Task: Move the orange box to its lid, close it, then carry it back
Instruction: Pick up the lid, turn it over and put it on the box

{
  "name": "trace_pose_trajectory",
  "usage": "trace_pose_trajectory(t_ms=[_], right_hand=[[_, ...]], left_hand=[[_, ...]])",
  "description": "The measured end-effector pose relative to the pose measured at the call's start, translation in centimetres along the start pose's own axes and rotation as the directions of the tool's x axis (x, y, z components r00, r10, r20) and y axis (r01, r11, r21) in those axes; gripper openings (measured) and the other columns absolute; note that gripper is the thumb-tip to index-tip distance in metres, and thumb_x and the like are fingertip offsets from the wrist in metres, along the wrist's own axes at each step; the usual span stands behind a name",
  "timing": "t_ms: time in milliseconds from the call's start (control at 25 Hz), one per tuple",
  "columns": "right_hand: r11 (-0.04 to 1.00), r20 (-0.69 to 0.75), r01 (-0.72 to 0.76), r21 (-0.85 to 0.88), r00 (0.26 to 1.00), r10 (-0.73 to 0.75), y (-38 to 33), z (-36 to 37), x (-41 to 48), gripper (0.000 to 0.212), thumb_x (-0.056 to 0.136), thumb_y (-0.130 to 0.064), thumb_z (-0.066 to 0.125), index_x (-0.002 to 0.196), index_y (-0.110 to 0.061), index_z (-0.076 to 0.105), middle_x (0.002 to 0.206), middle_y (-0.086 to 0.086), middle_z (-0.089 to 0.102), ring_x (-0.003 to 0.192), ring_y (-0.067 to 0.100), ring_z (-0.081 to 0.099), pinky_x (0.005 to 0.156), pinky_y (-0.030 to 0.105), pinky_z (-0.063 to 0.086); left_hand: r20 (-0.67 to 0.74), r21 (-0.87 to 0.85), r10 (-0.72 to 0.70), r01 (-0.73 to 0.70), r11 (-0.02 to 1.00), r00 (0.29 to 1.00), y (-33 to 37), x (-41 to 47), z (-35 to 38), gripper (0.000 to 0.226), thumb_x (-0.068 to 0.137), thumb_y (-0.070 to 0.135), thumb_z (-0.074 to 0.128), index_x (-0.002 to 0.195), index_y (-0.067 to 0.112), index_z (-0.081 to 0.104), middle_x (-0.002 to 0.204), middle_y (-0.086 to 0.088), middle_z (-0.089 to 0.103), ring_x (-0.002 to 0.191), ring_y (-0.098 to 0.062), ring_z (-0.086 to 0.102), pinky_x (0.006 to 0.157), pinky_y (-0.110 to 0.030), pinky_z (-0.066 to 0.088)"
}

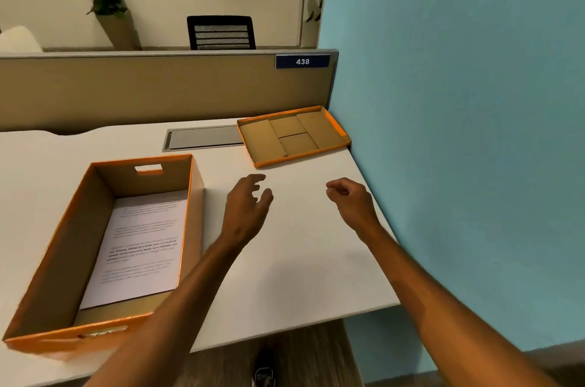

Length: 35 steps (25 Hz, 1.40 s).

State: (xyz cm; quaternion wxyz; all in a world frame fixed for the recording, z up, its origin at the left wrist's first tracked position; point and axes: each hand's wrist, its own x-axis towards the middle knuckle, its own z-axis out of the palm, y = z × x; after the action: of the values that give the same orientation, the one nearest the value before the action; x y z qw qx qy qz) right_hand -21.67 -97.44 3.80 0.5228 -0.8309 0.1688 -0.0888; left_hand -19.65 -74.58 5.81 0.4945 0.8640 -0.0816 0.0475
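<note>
An open orange box (57,247) with a brown cardboard inside stands on the left of the white desk (294,260). A printed sheet of paper (142,244) lies flat on its bottom. Its orange lid (292,135) lies upside down at the desk's far right corner, against the blue wall. My left hand (247,209) hovers over the desk between box and lid, fingers spread, holding nothing. My right hand (351,203) hangs to its right near the desk's edge, fingers loosely curled, with nothing in it.
A grey cable flap (202,138) is set into the desk just left of the lid. A beige partition (158,89) with a "438" sign runs along the back. The blue wall (459,133) bounds the right side. Behind the partition stand a black chair and a plant.
</note>
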Motion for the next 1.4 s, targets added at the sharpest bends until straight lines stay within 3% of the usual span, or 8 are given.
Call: trace_pose_trajectory(t_ms=[160,440,640,840,960,1120,1280,1400], right_hand=[[1.000,-0.007,-0.020,-0.012,1.000,0.020,0.9,1.1,6.8,0.021,0.090,-0.019,0.064,0.109,-0.013,0.071,0.103,0.002,0.072,0.095,0.016,0.066,0.078,0.022,0.050],[0.970,0.001,-0.237,0.048,0.972,0.237,2.7,4.7,19.7,0.016,0.088,-0.022,0.062,0.101,-0.018,0.071,0.097,0.007,0.073,0.092,0.023,0.068,0.080,0.039,0.056],[0.817,0.061,-0.498,0.291,0.862,0.504,4.6,8.1,27.8,0.023,0.093,-0.017,0.059,0.112,-0.007,0.064,0.100,0.017,0.068,0.091,0.031,0.068,0.082,0.043,0.056],[0.647,0.145,-0.638,0.418,0.750,0.645,6.1,10.6,32.5,0.028,0.097,-0.015,0.057,0.118,0.003,0.055,0.105,0.027,0.061,0.094,0.038,0.065,0.084,0.045,0.054],[0.579,0.149,-0.661,0.478,0.710,0.688,6.7,11.6,33.9,0.028,0.097,-0.010,0.055,0.117,0.009,0.055,0.117,0.033,0.062,0.107,0.043,0.065,0.082,0.044,0.054],[0.546,0.127,-0.654,0.524,0.693,0.709,6.6,12.2,34.7,0.010,0.095,-0.004,0.053,0.105,0.000,0.055,0.122,0.030,0.063,0.110,0.042,0.064,0.082,0.047,0.054],[0.547,0.112,-0.557,0.625,0.757,0.643,6.0,11.6,34.5,0.028,0.096,0.001,0.050,0.123,-0.001,0.052,0.115,0.023,0.063,0.105,0.040,0.064,0.080,0.052,0.053],[0.573,0.104,-0.497,0.651,0.807,0.581,5.4,10.6,33.8,0.020,0.095,0.003,0.050,0.111,-0.007,0.055,0.108,0.020,0.064,0.088,0.034,0.067,0.073,0.048,0.054]], left_hand=[[0.001,0.000,-0.060,0.060,0.998,0.998,-1.7,6.6,2.6,0.039,0.092,0.019,0.058,0.130,0.007,0.057,0.134,-0.012,0.060,0.116,-0.024,0.061,0.084,-0.028,0.048],[0.012,-0.024,-0.296,0.296,0.955,0.955,-7.3,19.0,7.0,0.044,0.088,0.020,0.062,0.128,0.005,0.056,0.131,-0.014,0.062,0.113,-0.030,0.060,0.089,-0.037,0.048],[0.019,0.045,-0.500,0.499,0.865,0.866,-12.4,25.8,9.6,0.054,0.085,0.021,0.064,0.133,0.004,0.047,0.134,-0.020,0.053,0.119,-0.035,0.052,0.092,-0.042,0.046],[0.024,0.061,-0.622,0.619,0.783,0.783,-15.6,29.3,10.8,0.050,0.082,0.020,0.067,0.124,0.004,0.047,0.119,-0.016,0.057,0.099,-0.032,0.058,0.076,-0.040,0.051],[0.025,-0.027,-0.693,0.693,0.720,0.721,-16.7,30.4,10.9,0.052,0.079,0.016,0.067,0.125,0.006,0.046,0.113,-0.016,0.058,0.097,-0.037,0.064,0.081,-0.045,0.057],[0.006,-0.135,-0.761,0.755,0.642,0.649,-17.5,31.1,10.8,0.044,0.070,0.007,0.066,0.114,0.005,0.061,0.107,-0.019,0.066,0.094,-0.040,0.068,0.084,-0.048,0.058],[0.182,-0.279,-0.746,0.761,0.586,0.641,-16.6,30.7,10.0,0.010,0.072,0.001,0.061,0.081,0.002,0.062,0.092,-0.020,0.062,0.081,-0.037,0.064,0.080,-0.046,0.057],[0.294,-0.437,-0.703,0.746,0.503,0.647,-15.1,29.7,8.7,0.012,0.077,-0.003,0.056,0.087,0.002,0.059,0.095,-0.015,0.058,0.081,-0.027,0.060,0.071,-0.036,0.057]])
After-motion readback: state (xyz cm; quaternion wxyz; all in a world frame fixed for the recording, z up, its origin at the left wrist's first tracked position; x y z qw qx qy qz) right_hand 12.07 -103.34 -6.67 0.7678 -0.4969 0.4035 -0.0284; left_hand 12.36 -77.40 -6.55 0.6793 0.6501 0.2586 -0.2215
